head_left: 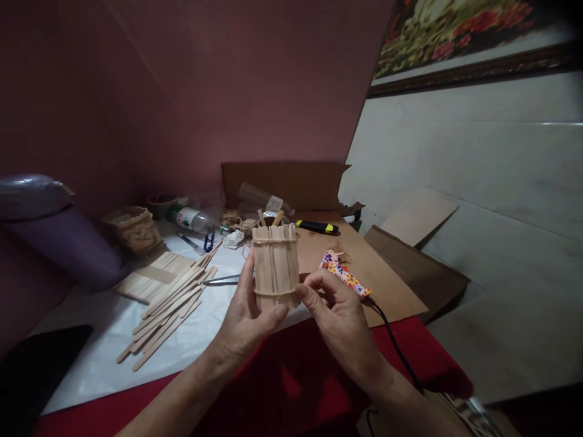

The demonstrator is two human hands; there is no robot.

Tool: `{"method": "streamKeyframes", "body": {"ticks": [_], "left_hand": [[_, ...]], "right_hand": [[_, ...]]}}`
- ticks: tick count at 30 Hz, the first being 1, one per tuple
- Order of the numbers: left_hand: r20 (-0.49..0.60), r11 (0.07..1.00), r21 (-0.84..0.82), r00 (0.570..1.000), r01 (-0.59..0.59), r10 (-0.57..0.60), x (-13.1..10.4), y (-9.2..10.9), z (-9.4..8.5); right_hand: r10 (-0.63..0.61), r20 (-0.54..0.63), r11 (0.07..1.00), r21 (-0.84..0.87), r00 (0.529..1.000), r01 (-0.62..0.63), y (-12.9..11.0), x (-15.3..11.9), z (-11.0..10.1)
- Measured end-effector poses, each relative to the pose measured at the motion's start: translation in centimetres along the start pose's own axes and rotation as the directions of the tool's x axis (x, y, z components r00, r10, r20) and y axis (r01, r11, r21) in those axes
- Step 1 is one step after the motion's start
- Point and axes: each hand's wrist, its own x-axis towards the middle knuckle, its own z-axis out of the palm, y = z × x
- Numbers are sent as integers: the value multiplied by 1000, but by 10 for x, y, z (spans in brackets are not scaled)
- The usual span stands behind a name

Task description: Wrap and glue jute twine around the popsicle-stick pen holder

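Note:
A small cup of upright craft sticks [276, 264] is held up over the table's front edge. Two bands of twine go round it, one near the rim and a lower band of twine [276, 294] near the base. My left hand [248, 315] grips the cup from the left and below, thumb across its bottom. At its lower right side my right hand [339, 321] pinches thumb and forefinger at the lower twine; the pinched end itself is hidden. Behind my right hand lies a flower-patterned glue gun [344, 273] with a black cord.
Loose craft sticks [170, 315] and a banded stack of sticks [155, 276] lie left on white sheeting. Scissors [221, 280] sit behind my left hand. Further back are a yellow-black cutter [317, 227], plastic bottles [191, 217], a twine ball [231, 218] and a stick-covered box [136, 230]. Cardboard [387, 291] covers the right.

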Motion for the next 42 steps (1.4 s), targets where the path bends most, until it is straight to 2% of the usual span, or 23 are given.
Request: {"method": "streamKeyframes", "body": {"ticks": [12, 16, 28, 39, 42], "left_hand": [[63, 999, 30, 997, -44, 42, -4, 0, -4], [48, 999, 40, 998, -36, 34, -4, -1, -4], [38, 993, -95, 997, -68, 72, -1, -5, -1], [85, 993, -93, 993, -74, 82, -1, -2, -1], [66, 994, -97, 996, -56, 63, -1, -2, 0]], "right_hand": [[7, -25, 1000, -22, 1000, -7, -3, -3, 3], [5, -30, 1000, -25, 1000, -5, -4, -4, 4], [-6, -60, 999, -34, 998, 4, -7, -8, 5], [81, -74, 996, 39, 994, -79, -7, -5, 6], [97, -70, 994, 59, 993, -93, -6, -6, 7]]}}
